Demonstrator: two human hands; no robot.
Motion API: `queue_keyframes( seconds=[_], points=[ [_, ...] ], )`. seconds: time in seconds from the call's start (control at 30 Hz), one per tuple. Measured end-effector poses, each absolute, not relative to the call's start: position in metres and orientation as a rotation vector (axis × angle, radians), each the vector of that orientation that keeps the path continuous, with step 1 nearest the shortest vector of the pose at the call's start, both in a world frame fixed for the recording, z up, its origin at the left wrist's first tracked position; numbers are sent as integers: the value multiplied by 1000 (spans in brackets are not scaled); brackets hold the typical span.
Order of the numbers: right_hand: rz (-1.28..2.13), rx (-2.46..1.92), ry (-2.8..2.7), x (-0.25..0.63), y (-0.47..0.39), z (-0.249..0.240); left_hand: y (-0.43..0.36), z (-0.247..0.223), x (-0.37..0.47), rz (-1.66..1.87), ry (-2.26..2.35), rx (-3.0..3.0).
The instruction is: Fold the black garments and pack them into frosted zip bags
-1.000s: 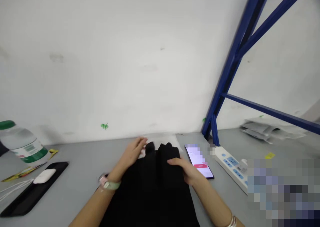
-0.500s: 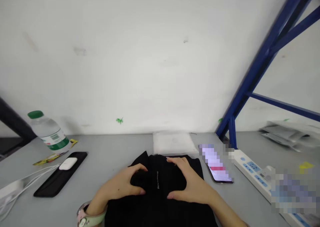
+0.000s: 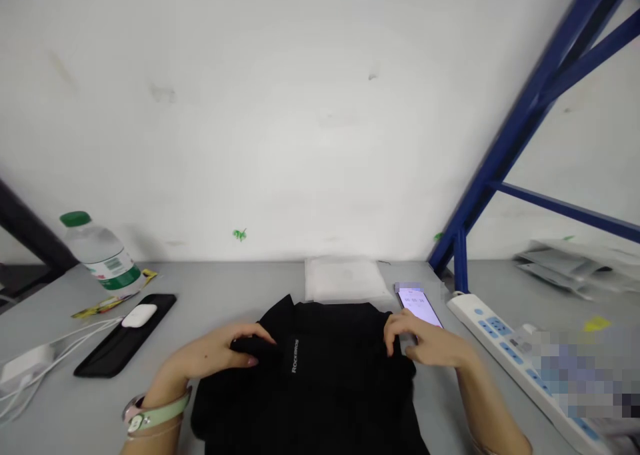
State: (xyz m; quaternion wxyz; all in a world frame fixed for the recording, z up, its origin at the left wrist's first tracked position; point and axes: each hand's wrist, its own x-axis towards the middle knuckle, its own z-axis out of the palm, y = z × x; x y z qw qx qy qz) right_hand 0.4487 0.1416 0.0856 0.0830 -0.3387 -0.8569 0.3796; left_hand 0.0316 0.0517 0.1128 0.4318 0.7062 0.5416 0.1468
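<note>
A black garment point(image 3: 325, 388) with small white lettering lies spread at the bottom centre. My left hand point(image 3: 225, 351) is at its left side, with a fold of the black cloth between thumb and fingers. At the garment's upper right edge, my right hand point(image 3: 420, 338) has its fingers curled down on the cloth, gripping the edge. A green and pink watch band circles my left wrist. The garment's lower part runs out of the picture.
Beyond the garment lies a white packet point(image 3: 347, 278). A lit phone point(image 3: 419, 305) and a power strip point(image 3: 515, 361) are on the right, below a blue frame point(image 3: 500, 141). Leftward are a bottle point(image 3: 107, 258), a black case point(image 3: 125, 338), a white earphone case point(image 3: 140, 315) and cables.
My hands have moved apart, the left one leftward and the right one to the garment's right edge. The cloth is spread wider, and its lettering has shifted left.
</note>
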Motion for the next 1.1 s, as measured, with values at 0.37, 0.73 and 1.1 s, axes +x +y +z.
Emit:
queue_keyframes(
  seconds=[0.37, 0.73, 1.1],
  points=[
    [1236, -957, -2509, 441, 136, 90, 53, 115, 81, 380, 1493, 2134],
    [601, -1457, -1938, 439, 160, 61, 117, 87, 70, 617, 1813, 2033],
    [731, -1402, -2533, 419, 82, 85, 12, 116, 72, 357, 1643, 1990]
  ],
)
